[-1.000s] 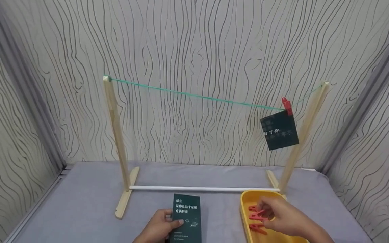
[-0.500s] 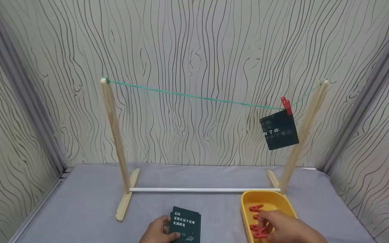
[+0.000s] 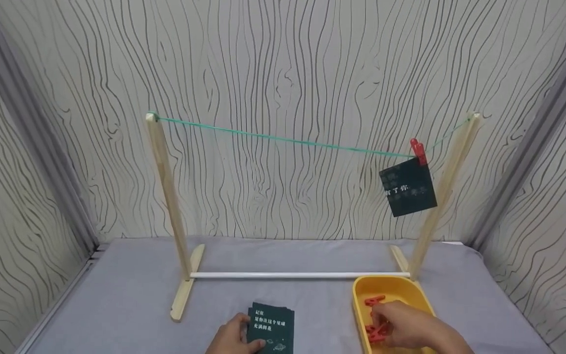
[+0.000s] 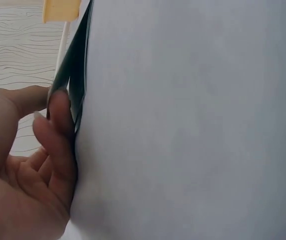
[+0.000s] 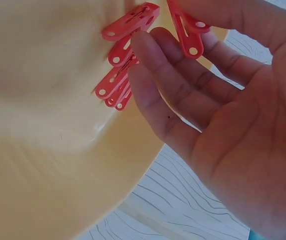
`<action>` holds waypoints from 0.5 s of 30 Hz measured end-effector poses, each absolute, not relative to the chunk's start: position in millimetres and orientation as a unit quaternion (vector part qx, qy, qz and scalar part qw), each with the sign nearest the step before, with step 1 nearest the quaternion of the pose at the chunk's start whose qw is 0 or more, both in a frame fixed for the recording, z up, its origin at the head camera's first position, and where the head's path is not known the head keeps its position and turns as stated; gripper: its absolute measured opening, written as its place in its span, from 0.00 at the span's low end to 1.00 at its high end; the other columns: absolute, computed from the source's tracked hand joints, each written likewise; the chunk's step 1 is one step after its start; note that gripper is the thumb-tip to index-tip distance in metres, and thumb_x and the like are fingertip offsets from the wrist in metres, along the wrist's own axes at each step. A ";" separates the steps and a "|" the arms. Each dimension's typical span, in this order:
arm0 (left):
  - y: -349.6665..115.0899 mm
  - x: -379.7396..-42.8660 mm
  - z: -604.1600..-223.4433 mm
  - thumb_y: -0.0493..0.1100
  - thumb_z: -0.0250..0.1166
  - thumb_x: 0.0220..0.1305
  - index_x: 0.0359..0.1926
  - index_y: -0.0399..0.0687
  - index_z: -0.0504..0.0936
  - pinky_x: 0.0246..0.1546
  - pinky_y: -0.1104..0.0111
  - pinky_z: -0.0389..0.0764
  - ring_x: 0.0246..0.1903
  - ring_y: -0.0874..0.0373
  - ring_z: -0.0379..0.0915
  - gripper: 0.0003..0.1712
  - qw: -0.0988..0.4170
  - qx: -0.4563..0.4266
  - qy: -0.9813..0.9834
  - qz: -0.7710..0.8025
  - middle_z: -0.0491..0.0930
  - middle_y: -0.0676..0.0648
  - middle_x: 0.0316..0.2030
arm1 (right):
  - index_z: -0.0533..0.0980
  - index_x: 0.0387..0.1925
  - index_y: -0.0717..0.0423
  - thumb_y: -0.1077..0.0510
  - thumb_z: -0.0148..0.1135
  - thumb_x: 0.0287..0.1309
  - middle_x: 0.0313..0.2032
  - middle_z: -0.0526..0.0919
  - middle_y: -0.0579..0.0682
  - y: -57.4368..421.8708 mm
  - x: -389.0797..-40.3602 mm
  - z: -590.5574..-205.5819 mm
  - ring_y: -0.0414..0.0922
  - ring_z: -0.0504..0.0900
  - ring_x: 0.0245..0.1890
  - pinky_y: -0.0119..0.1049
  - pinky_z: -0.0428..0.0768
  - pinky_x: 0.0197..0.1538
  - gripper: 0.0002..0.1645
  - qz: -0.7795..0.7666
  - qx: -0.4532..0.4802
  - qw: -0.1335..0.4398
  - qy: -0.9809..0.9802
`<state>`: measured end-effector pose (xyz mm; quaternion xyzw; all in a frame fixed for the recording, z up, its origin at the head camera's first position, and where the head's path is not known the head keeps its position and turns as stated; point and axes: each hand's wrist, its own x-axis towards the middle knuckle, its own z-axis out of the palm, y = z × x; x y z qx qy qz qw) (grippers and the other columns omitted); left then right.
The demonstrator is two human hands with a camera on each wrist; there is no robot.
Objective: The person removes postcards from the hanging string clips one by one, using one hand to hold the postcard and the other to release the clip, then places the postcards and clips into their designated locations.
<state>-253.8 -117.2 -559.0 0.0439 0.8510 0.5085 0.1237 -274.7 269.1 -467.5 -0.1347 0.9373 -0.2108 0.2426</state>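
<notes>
My left hand pinches a dark green card with white lettering at the bottom centre of the head view. Another card shows behind its edges; in the left wrist view the two cards spread apart like a narrow wedge. My right hand reaches into a yellow tray at lower right. Thumb and fingers there pinch a red clothespin, whose far end is cut off by the right wrist view. Several more red clothespins lie in the tray beside my fingertips.
Behind the hands stands a wooden rack with a left post, a right post and a white rod low between them. A green string spans the posts. One dark card hangs tilted near its right end from a red clothespin.
My left hand has lowered its card toward the bottom edge, and the second card's edges now show. The right hand has sunk slightly lower in the tray. The hanging card stays put.
</notes>
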 end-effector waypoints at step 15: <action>-117.1 -254.7 -555.6 0.50 0.77 0.49 0.55 0.39 0.71 0.24 0.68 0.67 0.23 0.59 0.71 0.36 0.127 0.014 0.872 0.473 0.76 0.50 0.22 | 0.76 0.30 0.45 0.69 0.72 0.44 0.28 0.78 0.45 260.6 -270.6 -479.6 0.45 0.74 0.32 0.41 0.75 0.42 0.18 -0.182 -0.081 0.258 0.945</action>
